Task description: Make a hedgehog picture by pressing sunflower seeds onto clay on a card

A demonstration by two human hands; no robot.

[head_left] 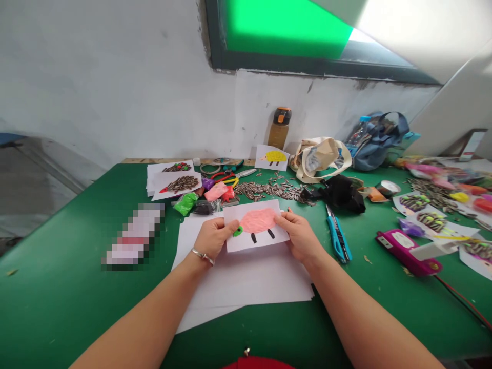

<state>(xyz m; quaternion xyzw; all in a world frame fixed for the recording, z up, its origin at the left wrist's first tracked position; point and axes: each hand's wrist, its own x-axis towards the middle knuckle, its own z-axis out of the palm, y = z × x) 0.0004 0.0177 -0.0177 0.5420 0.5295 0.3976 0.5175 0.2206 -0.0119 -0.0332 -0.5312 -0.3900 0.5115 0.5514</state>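
Note:
Between both hands a white paper card (238,245) is held up, bearing a pink clay animal shape (259,220) with a green head (238,231) and two black legs. My left hand (212,237) pinches the card's left edge, thumb on the front beside the green head. At the opposite edge my right hand (298,233) grips it the same way, its thumb near the pink body. Under the card lies a stack of white paper sheets (246,287) on the green table (69,302). The fingers behind the card are hidden.
Sunflower seeds (269,190) lie behind the card, near clay packets (186,203) and scissors (242,176). A blue utility knife (338,238) and a magenta device (409,253) are to the right. Finished seed cards (177,185) sit at back left; a bottle (280,128) stands by the wall.

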